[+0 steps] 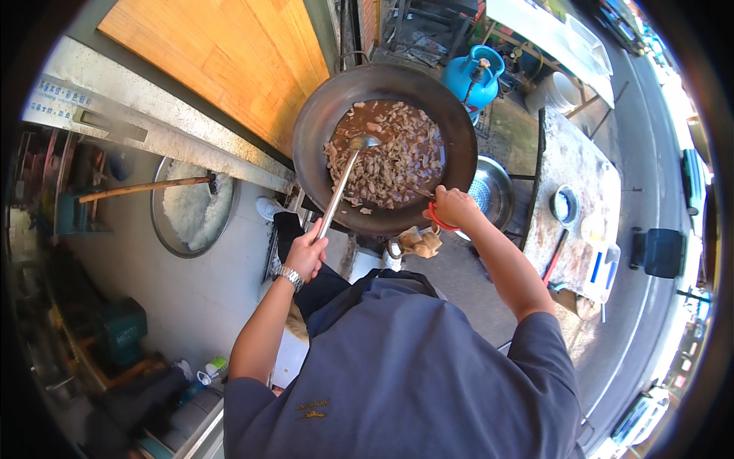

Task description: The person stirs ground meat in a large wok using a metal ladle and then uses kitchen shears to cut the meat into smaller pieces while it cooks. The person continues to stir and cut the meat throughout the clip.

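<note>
A wide dark iron wok [312, 137] sits in front of me with chopped pieces of meat [390, 172] in brown liquid. My left hand [307, 252] grips the long handle of a metal ladle [338, 192], whose bowl dips into the liquid near the wok's middle. Red-handled scissors [440, 218] are in my right hand [456, 207], held over the near right rim. Their blades point inward over the meat; whether they touch it, I cannot tell. Just below that hand, a tan cloth [420, 241] hangs at the wok's near handle.
Beyond the wok stands a blue gas cylinder [467, 86]. A perforated steel colander [496, 189] is to its right. The worn table [585, 155] holds a small bowl [565, 205] and a red-handled tool [555, 258]. At left, a round pan [157, 221] contains white grainy stuff and a wooden-handled tool [143, 189].
</note>
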`<state>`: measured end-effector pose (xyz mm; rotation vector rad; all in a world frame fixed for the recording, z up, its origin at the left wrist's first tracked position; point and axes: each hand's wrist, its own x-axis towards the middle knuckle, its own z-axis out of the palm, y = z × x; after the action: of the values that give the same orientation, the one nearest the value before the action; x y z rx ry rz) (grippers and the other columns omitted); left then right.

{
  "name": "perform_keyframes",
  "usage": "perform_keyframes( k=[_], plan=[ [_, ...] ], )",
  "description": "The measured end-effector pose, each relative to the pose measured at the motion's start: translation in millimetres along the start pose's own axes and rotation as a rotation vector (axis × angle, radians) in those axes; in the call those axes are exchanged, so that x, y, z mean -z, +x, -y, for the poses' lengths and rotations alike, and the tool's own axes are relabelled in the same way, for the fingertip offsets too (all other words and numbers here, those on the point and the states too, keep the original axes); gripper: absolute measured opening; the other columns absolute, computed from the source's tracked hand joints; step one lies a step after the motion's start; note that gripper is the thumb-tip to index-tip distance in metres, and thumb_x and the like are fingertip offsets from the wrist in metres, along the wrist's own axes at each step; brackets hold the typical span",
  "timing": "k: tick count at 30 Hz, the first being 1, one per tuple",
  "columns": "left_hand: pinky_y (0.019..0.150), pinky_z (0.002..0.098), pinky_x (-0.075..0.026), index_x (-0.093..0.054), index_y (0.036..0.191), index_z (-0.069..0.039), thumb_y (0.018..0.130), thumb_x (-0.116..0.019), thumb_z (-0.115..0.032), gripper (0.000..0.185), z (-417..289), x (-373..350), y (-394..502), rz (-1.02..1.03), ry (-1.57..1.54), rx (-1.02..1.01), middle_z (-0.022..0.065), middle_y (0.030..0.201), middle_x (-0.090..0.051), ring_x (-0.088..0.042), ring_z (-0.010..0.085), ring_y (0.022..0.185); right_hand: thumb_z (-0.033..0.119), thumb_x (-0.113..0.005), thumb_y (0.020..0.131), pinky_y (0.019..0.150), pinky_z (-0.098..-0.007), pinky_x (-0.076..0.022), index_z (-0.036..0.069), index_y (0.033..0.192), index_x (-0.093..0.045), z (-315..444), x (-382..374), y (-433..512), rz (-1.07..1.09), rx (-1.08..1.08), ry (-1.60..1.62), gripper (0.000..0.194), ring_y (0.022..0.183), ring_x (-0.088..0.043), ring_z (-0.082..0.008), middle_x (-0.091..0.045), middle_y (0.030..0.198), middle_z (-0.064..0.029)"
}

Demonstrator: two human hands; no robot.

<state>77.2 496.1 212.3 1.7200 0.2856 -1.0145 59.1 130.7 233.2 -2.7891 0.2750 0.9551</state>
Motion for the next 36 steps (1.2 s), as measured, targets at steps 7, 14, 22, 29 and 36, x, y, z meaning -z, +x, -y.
perform_keyframes(
  k=[7, 14, 22, 29, 36],
  plan=[
    [0.036, 0.0258, -0.039, -0.03, 0.154, -0.027, 0.098, -0.056, -0.02, 0.063, -0.5, -2.7, 34.2, 0.143, -0.236, 0.166, 0.0021, 0.068, -0.053, -0.046, 0.009, 0.044, 0.024, -0.056, 0.09, 0.093, -0.0401, -0.052, 0.0, 0.119, -0.066, 43.8, -8.3, 110.3, 0.074, 0.001, -0.115, 0.038, 0.117, -0.064, -0.0299, -0.065, 0.125, -0.0182],
    [0.037, 0.0249, -0.039, -0.028, 0.155, -0.027, 0.098, -0.055, -0.02, 0.063, 25.9, 14.1, 15.1, 0.245, -0.444, 0.243, 0.0022, 0.068, -0.053, -0.046, 0.0085, 0.045, 0.025, -0.06, 0.087, 0.091, -0.0387, -0.0535, 0.007, 0.113, -0.071, 54.1, -23.0, 157.9, 0.148, 0.03, -0.26, 0.034, 0.114, -0.065, -0.0282, -0.068, 0.121, -0.0122],
    [0.04, 0.0234, -0.036, -0.023, 0.156, -0.028, 0.1, -0.051, -0.022, 0.063, 35.1, 27.7, 7.7, 0.293, -0.582, 0.256, 0.0035, 0.073, -0.053, -0.043, 0.0086, 0.047, 0.056, -0.077, 0.071, 0.09, -0.046, -0.052, 0.011, 0.114, -0.07, 24.9, 2.9, 145.8, 0.27, 0.252, -0.16, 0.062, 0.111, -0.064, -0.0336, -0.07, 0.112, -0.0135],
    [0.04, 0.0233, -0.035, -0.022, 0.157, -0.027, 0.1, -0.052, -0.022, 0.064, 37.2, 21.2, 12.9, 0.288, -0.615, 0.259, 0.004, 0.073, -0.053, -0.042, 0.0089, 0.048, 0.064, -0.076, 0.071, 0.097, -0.0458, -0.0484, 0.001, 0.119, -0.065, 49.3, 3.3, 136.5, 0.253, 0.049, -0.326, 0.079, 0.122, -0.059, -0.0331, -0.063, 0.128, -0.0193],
    [0.039, 0.0245, -0.037, -0.026, 0.156, -0.028, 0.098, -0.055, -0.02, 0.065, 39.7, 18.1, 12.1, 0.257, -0.645, 0.263, 0.0026, 0.07, -0.054, -0.044, 0.0091, 0.046, 0.084, -0.062, 0.068, 0.095, -0.047, -0.0482, -0.007, 0.111, -0.067, 33.3, -3.8, 158.0, 0.443, 0.128, -0.176, 0.101, 0.114, -0.062, -0.0383, -0.065, 0.118, -0.0261]
  ],
)
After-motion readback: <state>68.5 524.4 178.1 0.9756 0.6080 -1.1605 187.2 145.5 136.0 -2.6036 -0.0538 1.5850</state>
